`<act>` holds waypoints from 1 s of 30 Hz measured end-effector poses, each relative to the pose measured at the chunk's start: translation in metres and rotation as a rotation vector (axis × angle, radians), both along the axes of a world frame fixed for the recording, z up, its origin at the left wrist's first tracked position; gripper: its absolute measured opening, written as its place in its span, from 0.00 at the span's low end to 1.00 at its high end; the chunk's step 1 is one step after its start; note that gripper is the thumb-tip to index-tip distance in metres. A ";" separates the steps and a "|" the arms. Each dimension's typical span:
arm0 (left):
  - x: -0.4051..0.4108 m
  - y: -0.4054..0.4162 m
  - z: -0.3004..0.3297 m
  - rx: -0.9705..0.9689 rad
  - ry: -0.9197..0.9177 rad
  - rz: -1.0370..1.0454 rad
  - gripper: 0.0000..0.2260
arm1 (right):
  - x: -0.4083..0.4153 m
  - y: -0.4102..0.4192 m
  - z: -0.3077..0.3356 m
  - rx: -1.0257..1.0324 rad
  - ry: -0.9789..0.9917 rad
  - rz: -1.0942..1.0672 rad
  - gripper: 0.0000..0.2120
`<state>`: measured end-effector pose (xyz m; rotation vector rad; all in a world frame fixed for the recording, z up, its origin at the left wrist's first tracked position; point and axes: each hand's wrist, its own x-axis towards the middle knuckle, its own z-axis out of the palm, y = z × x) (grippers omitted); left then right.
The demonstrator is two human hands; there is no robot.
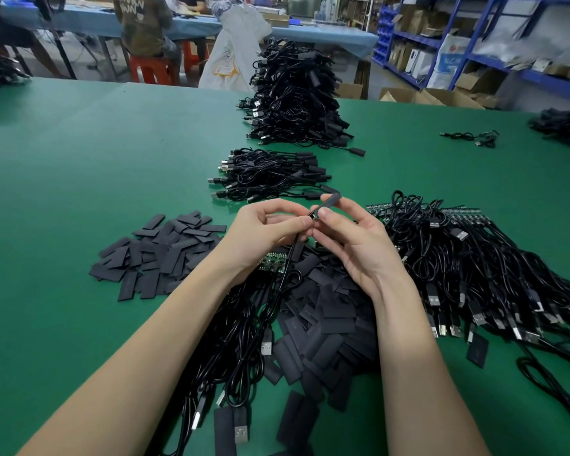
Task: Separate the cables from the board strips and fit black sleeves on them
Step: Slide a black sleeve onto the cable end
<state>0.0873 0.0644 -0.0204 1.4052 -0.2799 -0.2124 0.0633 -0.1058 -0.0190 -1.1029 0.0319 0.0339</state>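
Note:
My left hand (pixel 260 235) pinches the end of a black cable (pixel 288 268) that hangs down toward the table. My right hand (pixel 349 238) pinches a black sleeve (pixel 329 201) between thumb and fingertips, and the sleeve's lower end meets the cable's end. Beneath my hands lie a small green board strip (pixel 272 260) and a heap of flat black sleeves (pixel 323 320). A second heap of sleeves (pixel 165 255) lies to the left. Cables still on board strips (pixel 468 258) spread out at the right.
Sleeved cables lie in a small pile (pixel 270 176) and a tall stack (pixel 293 97) farther back on the green table (pixel 79 179). Loose cables (pixel 231 350) trail toward me. Blue shelving (pixel 494 44), cardboard boxes and seated people stand beyond the table.

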 end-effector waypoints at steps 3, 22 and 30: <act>0.000 -0.001 0.000 0.045 -0.049 0.043 0.04 | 0.000 -0.002 0.001 -0.016 -0.015 0.007 0.10; -0.004 -0.003 0.000 0.164 -0.166 0.144 0.06 | 0.000 0.004 -0.002 -0.001 0.006 -0.075 0.08; -0.001 -0.002 -0.001 0.062 -0.002 0.052 0.04 | -0.002 0.004 -0.001 -0.023 -0.004 -0.040 0.03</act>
